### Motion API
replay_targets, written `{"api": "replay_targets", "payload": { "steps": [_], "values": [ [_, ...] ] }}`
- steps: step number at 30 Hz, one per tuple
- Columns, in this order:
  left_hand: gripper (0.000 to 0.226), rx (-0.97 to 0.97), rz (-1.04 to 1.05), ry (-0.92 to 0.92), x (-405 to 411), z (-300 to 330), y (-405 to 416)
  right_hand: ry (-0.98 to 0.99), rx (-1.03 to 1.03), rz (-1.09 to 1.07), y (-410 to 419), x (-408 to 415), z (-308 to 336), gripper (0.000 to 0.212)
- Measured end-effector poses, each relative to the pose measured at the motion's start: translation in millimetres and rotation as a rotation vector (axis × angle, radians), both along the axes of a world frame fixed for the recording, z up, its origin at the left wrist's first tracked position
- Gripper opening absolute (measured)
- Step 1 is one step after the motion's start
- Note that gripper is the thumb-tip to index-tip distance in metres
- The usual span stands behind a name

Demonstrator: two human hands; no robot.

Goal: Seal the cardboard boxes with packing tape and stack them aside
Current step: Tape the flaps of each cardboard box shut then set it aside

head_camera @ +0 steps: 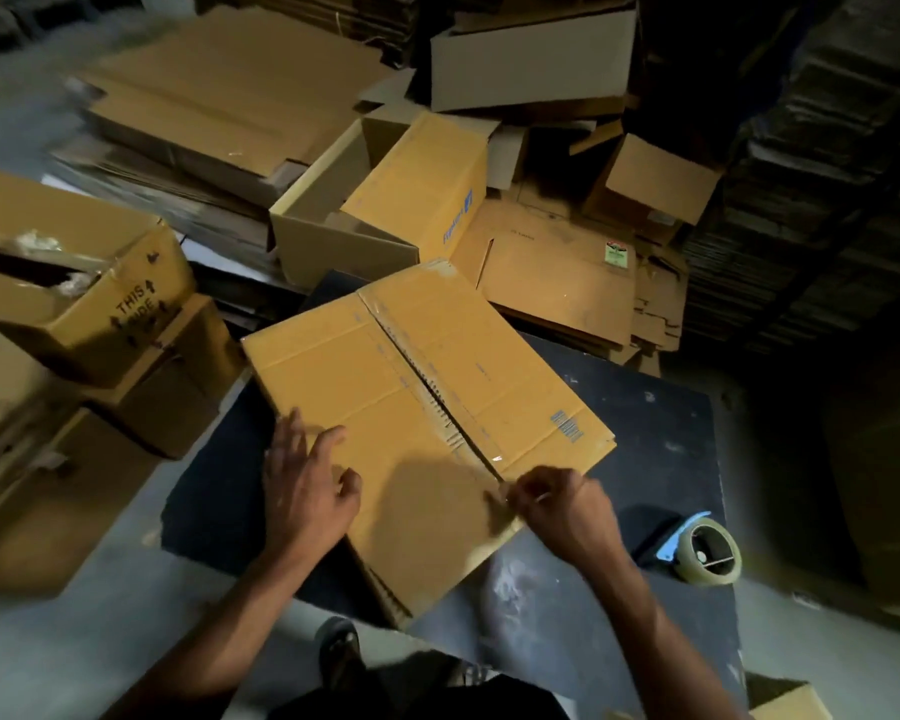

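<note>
A tan cardboard box (pixel 411 407) lies on a dark table (pixel 645 433), its two top flaps meeting along a centre seam that shows an open gap. My left hand (pixel 305 485) rests flat on the left flap near the front edge, fingers spread. At the near end of the seam my right hand (pixel 552 504) has its fingers curled and pinches what looks like clear tape there. A roll of clear packing tape in a blue dispenser (pixel 705 548) sits on the table to the right, apart from both hands.
Open and flattened cardboard boxes (pixel 385 200) crowd the floor behind the table. More boxes, one marked "THIS SIDE" (pixel 89 283), stand at the left. Dark stacks of flat cardboard (pixel 827 174) rise at the right. A sandalled foot (pixel 341 652) shows below the table edge.
</note>
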State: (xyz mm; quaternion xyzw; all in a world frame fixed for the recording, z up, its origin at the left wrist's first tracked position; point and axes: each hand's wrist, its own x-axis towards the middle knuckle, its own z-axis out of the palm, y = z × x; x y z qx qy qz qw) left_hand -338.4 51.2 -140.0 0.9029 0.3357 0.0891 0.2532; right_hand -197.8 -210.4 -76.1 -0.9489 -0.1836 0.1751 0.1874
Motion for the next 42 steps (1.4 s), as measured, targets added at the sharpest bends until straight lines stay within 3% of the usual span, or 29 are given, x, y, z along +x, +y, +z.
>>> {"api": "replay_targets", "payload": {
  "steps": [1,2,4,7,10,11,15,19,25,28,30,31,32,34,37,39,42],
  "values": [
    [0.067,-0.071,0.064,-0.016,-10,-1,-12,-0.052,0.001,-0.071,-4,21,0,0.037],
    [0.077,-0.158,0.128,-0.023,-20,-2,-24,-0.089,-0.003,-0.107,-9,43,0,0.037],
    [0.091,-0.391,0.255,-0.021,-31,2,-49,-0.065,-0.070,-0.144,-16,85,-4,0.061],
    [0.103,-0.695,0.350,-0.117,-31,7,-81,0.121,-0.080,-0.158,-27,123,-21,0.092],
    [0.106,-0.742,0.321,-0.138,-19,6,-95,0.237,0.047,-0.132,-43,136,-42,0.112],
    [0.105,-0.717,0.310,-0.107,-15,6,-93,0.239,0.037,-0.139,-51,128,-43,0.113],
    [0.095,-0.604,0.186,-0.040,13,11,-76,0.110,-0.006,-0.189,-100,77,-42,0.083],
    [0.093,-0.471,0.035,0.033,55,11,-89,0.050,0.020,-0.278,-148,68,-59,0.086],
    [0.093,-0.370,0.000,0.109,121,6,-94,0.006,0.044,-0.294,-158,131,-55,0.090],
    [0.091,0.101,-0.117,0.245,145,12,-110,0.037,0.227,-0.222,-180,163,-60,0.087],
    [0.083,0.337,-0.294,0.107,151,16,-141,-0.011,0.248,-0.181,-206,175,-69,0.056],
    [0.079,0.369,-0.396,0.033,152,16,-160,-0.029,0.183,-0.157,-220,179,-71,0.036],
    [0.077,0.397,-0.493,-0.009,152,12,-179,-0.026,0.096,-0.111,-232,184,-75,0.031],
    [0.076,0.465,-0.631,-0.004,155,-9,-206,0.055,-0.139,0.039,-249,191,-83,0.060],
    [0.072,0.534,-0.675,0.062,159,-39,-212,0.177,-0.367,0.220,-258,195,-94,0.079],
    [0.066,0.617,-0.659,0.061,161,-53,-210,0.224,-0.422,0.291,-260,194,-105,0.074],
    [0.064,0.655,-0.661,0.005,166,-59,-210,0.100,-0.476,0.367,-261,191,-119,0.056]
  ]
}}
